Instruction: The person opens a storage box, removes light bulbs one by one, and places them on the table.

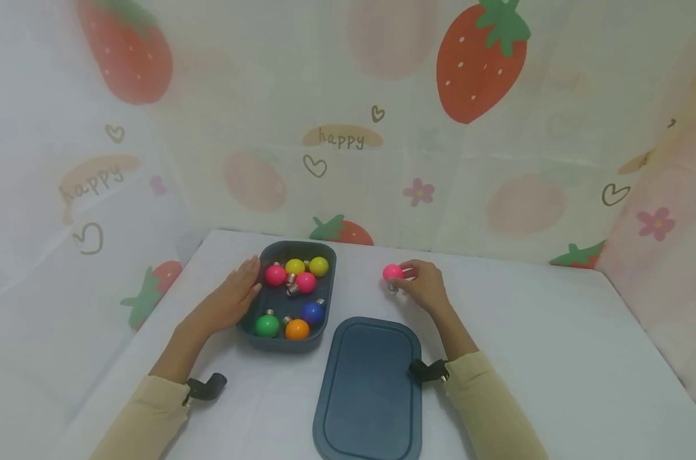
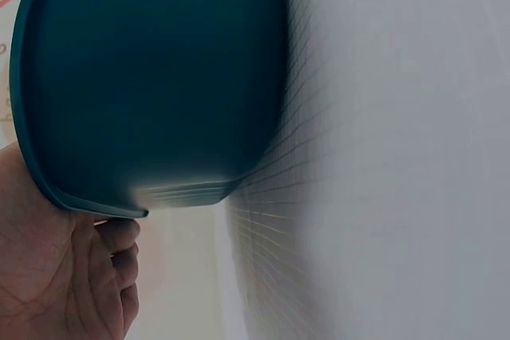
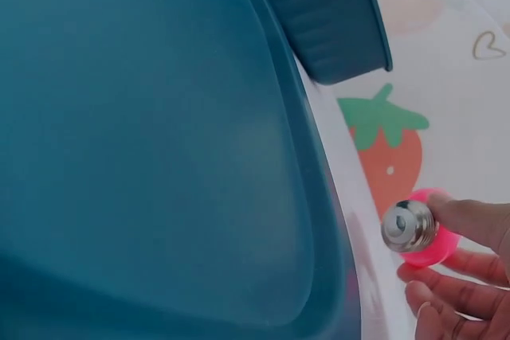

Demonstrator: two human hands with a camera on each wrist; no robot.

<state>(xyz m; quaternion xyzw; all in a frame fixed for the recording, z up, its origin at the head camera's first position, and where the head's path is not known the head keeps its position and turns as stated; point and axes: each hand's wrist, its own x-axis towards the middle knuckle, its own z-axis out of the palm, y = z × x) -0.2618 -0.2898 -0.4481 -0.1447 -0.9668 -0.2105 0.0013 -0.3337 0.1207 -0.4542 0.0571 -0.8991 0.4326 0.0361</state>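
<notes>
My right hand (image 1: 426, 285) pinches a pink light bulb (image 1: 392, 273) between thumb and fingers, right of the box. In the right wrist view the metal screw base of that bulb (image 3: 409, 227) faces the camera. With fingers extended, my left hand (image 1: 237, 295) rests against the left side of a dark blue-grey plastic box (image 1: 281, 303). Inside the box lie several coloured bulbs: pink, yellow, a blue bulb (image 1: 312, 312), a green bulb (image 1: 266, 325) and an orange bulb (image 1: 297, 329). The left wrist view shows the box wall (image 2: 159, 77) close up, beside the left hand (image 2: 64, 268).
A matching flat lid (image 1: 373, 390) lies on the white tabletop (image 1: 555, 358), in front of the right hand and under the right wrist's camera. A strawberry-print curtain (image 1: 342, 185) hangs behind the table and along both sides.
</notes>
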